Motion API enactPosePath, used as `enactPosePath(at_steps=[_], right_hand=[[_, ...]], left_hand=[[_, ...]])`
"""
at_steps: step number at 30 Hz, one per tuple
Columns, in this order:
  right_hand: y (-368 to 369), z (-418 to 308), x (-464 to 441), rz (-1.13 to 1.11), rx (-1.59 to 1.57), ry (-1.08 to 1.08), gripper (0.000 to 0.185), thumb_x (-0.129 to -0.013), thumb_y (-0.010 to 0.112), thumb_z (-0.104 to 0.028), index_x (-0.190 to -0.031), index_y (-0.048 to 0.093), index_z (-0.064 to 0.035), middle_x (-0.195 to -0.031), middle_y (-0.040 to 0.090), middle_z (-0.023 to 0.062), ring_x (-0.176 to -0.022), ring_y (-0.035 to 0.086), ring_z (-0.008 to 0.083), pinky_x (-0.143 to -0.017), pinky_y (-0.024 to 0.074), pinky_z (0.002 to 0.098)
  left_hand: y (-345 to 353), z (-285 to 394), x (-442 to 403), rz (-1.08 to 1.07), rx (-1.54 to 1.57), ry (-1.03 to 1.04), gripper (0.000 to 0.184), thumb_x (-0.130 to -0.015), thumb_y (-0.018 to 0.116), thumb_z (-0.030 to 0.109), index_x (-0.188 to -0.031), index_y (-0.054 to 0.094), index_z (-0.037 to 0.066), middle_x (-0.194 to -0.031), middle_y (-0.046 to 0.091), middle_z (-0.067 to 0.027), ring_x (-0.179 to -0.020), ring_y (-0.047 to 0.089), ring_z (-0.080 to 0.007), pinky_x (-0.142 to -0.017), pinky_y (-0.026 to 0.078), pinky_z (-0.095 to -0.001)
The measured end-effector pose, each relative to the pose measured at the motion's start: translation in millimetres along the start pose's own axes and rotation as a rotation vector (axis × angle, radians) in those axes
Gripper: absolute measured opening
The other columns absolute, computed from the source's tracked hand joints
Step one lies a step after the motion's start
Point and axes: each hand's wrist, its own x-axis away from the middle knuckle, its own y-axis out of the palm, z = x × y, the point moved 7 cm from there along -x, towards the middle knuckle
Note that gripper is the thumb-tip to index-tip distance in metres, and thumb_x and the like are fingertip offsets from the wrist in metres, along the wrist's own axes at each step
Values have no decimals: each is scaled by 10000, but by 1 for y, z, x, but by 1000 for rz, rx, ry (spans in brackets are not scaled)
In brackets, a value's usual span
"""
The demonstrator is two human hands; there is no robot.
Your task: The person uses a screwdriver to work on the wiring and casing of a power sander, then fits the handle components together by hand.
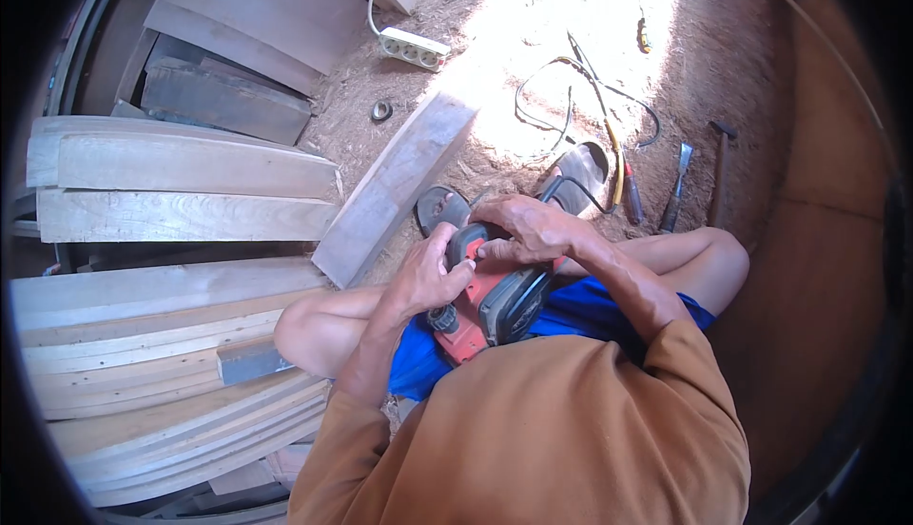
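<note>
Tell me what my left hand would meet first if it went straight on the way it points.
The left hand would meet the red power tool first; its thumb seems to touch it. Beyond, probably the right hand, though depth is unclear.

A beam (395, 187) blocks leftward past the left hand (426, 278); glare-washed floor (502, 73) ahead seems passable.

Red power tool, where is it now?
In the head view, the red power tool is near the centre, over the blue shorts, with the left hand and right hand on it.
</note>
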Motion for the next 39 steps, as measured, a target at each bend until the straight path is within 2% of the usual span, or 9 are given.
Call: enactPosePath(at_steps=[6,11,12,15,22,24,30,34,39], right_hand=[[-3,-6,0,-65,-57,147,503,-949,720,-290,-1277,663,88,-1167,723,275,-1134,698,440,-989,535,489],[9,27,-11,-100,-461,139,598,-929,749,-276,-1405,602,54,-1286,693,260,-1207,666,450,-1065,523,466],[8,20,-12,-99,-268,93,629,-923,760,-279,-1434,582,44,-1307,679,260,-1224,656,450,-1078,518,473],[14,-6,-11,-53,209,25,729,-880,812,-296,-1484,545,12,-1336,638,245,-1265,629,442,-1074,513,525],[19,-20,-30,-50,414,36,511,-795,852,-294,-1148,654,18,-1074,710,225,-1033,722,438,-859,583,537],[18,-22,-30,-12,435,17,474,-777,857,-309,-1068,670,14,-1008,725,222,-971,740,438,-812,596,533],[15,-25,-36,-224,390,74,469,-853,751,-239,-1214,684,54,-1141,738,275,-1027,749,444,-890,606,526],[-9,-2,-34,64,-106,-97,482,-876,720,-157,-1291,664,84,-1145,722,297,-1079,714,485,-952,576,538],[-12,-1,-19,-51,50,-8,481,-910,724,-163,-1330,656,61,-1153,725,298,-1100,701,489,-967,555,548]], left_hand=[[-2,0,-3,-38,-2,8,400,-873,744,271,-1140,603,9,-821,663,-180,-722,668,-274,-666,506,-440],[12,-38,-18,-165,546,-3,360,-928,711,160,-1234,611,-2,-1051,683,-66,-948,645,-131,-824,539,-347],[10,-34,-17,-181,619,-36,355,-940,702,135,-1252,610,-6,-1098,676,-48,-994,633,-114,-863,542,-333],[9,-44,-18,-155,647,-27,328,-957,682,97,-1253,598,-18,-1109,651,-47,-1035,609,-104,-912,538,-315],[8,-53,-17,-121,588,-67,250,-939,671,121,-1143,583,5,-1012,572,-16,-924,558,-77,-783,505,-282],[9,-56,-18,-143,585,-67,275,-939,667,130,-1177,601,9,-1030,571,-6,-938,570,-74,-817,512,-282],[9,-55,-18,-121,586,-68,316,-946,665,129,-1227,614,-7,-1070,618,-32,-971,601,-97,-862,524,-300],[9,-50,-14,-108,667,-85,360,-956,671,121,-1282,616,-21,-1116,664,-60,-1019,634,-117,-926,533,-317],[11,-58,-20,-138,654,-73,368,-960,679,119,-1294,615,-18,-1113,666,-57,-1024,638,-118,-934,534,-316]])
